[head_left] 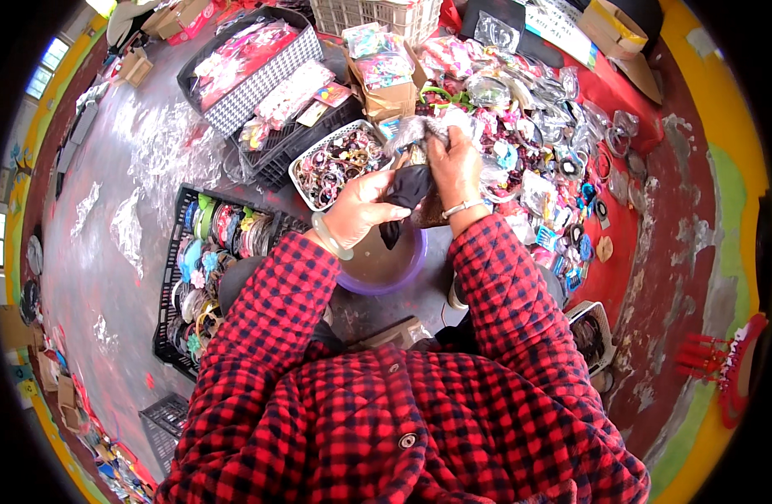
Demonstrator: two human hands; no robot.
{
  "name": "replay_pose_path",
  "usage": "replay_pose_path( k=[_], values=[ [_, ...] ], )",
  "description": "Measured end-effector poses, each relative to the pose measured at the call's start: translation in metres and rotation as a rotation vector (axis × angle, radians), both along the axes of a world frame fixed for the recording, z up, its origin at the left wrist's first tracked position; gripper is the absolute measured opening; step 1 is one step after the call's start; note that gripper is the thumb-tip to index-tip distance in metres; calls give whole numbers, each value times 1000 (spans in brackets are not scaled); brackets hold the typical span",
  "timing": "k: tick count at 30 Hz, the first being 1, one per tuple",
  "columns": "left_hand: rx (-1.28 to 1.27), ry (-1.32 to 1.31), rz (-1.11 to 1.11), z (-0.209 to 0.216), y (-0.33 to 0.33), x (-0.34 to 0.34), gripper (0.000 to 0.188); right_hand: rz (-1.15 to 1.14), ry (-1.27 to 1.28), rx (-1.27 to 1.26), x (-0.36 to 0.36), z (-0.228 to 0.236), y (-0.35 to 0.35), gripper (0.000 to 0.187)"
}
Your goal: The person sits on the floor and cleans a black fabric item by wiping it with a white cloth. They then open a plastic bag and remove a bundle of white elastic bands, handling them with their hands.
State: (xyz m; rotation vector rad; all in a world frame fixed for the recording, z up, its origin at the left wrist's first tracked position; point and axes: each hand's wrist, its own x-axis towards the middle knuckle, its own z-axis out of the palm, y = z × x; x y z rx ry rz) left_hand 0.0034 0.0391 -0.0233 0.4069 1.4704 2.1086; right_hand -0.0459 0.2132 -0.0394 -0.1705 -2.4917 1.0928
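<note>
Evidently, in the head view, your left hand (357, 208) pinches the black cloth (409, 186) between thumb and fingers, while the grip of your right hand (460, 172) closes on the grey fuzzy piece (420, 133) just above it. Whether the two are joined, you can't tell. Held from both sides, they probably stay steady and in your sight. Both hang over the purple basin (378, 289), which likely sits between your legs for easy reach. The white basket (300, 186) and black crate (168, 294) stand left, seemingly keeping accessories sorted; the loose pile (529, 143) spreads right.
</note>
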Motion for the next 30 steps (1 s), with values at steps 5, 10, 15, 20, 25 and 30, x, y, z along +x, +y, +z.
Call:
replay_pose_path(
  k=[5, 10, 15, 20, 25, 30],
  values=[
    [207, -10, -1, 10, -14, -7, 39, 17, -155, -959, -15, -22, 38, 20],
    [231, -16, 156, 14, -21, -16, 48, 227, 161, -1095, 12, 51, 25, 15],
    [309, -133, 334, 3, -6, -11, 47, 630, 308, 29, 50, 50, -33, 38],
    [142, -7, 152, 14, -2, 1, 39, 478, 309, -53, 34, 28, -36, 38],
    [1, 45, 37, -6, -7, -3, 37, 303, 45, -415, 27, 22, -32, 28],
    [159, -88, 26, -4, -3, -6, 41, 32, -116, -1037, -10, -22, 8, 13]
  ],
)
